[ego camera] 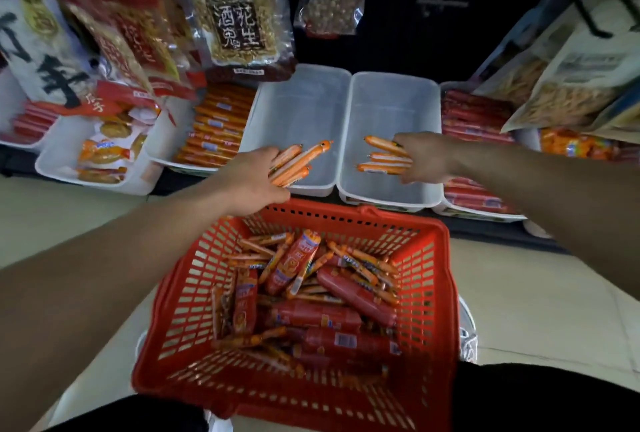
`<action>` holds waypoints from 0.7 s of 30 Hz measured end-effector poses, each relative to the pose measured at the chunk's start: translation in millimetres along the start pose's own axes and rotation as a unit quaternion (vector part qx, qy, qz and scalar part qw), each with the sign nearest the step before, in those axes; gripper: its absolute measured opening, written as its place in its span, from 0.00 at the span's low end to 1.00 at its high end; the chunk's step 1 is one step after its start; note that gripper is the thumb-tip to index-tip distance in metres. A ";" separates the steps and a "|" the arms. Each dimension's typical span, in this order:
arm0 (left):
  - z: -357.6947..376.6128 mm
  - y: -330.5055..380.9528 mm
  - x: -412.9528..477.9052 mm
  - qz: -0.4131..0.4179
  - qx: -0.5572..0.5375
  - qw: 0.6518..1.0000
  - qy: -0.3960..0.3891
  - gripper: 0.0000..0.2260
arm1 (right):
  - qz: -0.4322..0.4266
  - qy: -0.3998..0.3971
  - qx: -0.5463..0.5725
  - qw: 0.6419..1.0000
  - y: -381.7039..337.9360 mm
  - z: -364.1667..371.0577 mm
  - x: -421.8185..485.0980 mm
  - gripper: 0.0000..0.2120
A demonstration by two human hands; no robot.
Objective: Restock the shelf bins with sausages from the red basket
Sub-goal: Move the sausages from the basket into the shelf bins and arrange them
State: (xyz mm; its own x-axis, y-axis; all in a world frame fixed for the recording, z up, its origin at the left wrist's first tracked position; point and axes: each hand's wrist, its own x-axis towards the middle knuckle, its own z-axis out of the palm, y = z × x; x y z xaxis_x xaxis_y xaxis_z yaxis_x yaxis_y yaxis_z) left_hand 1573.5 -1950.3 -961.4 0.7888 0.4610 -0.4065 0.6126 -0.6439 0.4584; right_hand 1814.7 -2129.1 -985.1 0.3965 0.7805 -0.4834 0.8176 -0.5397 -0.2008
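1. Head view, the room: a pale tiled floor (pixel 540 296) runs up to a low shop shelf carrying a row of white plastic bins. Packets of peanuts (pixel 239 26) hang above the row, and the light is dim.
2. The red basket (pixel 180 296) sits in the near foreground, between the person's arms. It holds a loose heap of sausages (pixel 311 296), thin orange sticks mixed with thick red ones, lying at all angles.
3. The left hand (pixel 249 179) grips a bundle of thin orange sausages (pixel 301 161), their tips fanned out over the near edge of the left bin (pixel 298 102).
4. The right hand (pixel 429 158) holds three more orange sticks (pixel 384 156) low over the right bin (pixel 391 102), pointing left.
5. These two bins stand touching side by side in the middle of the row, just beyond the basket's far rim, with most of each bin's floor in plain sight.
6. Just left of them is a bin of stacked orange sausages (pixel 214 127), and just right is a bin of red sausages (pixel 474 116). Further left, a bin of snack packets (pixel 104 151)
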 end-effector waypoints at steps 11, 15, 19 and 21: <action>32.6 -10.2 62.8 0.005 -0.003 1.000 0.027 0.12 | -0.017 -0.011 0.072 0.997 22.0 77.8 60.7 0.16; 39.0 21.1 97.2 0.048 0.041 0.998 0.022 0.14 | -0.007 0.117 0.103 0.988 50.9 77.5 36.9 0.13; 60.4 70.5 141.7 0.133 0.106 0.985 -0.013 0.15 | 0.072 0.294 0.100 0.948 87.2 93.7 6.8 0.18; 75.1 92.3 160.8 0.161 0.155 0.974 -0.028 0.15 | 0.106 0.307 0.112 0.939 97.5 109.3 -2.9 0.21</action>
State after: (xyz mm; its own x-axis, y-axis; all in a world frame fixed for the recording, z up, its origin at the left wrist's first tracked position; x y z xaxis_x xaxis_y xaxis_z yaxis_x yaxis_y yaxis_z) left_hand 1753.1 -1981.5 -1043.8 0.9281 0.1768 -0.3278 0.2827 -0.9074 0.3111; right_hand 1847.6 -2218.5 -1096.4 0.7629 0.6456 0.0349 0.6117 -0.7033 -0.3622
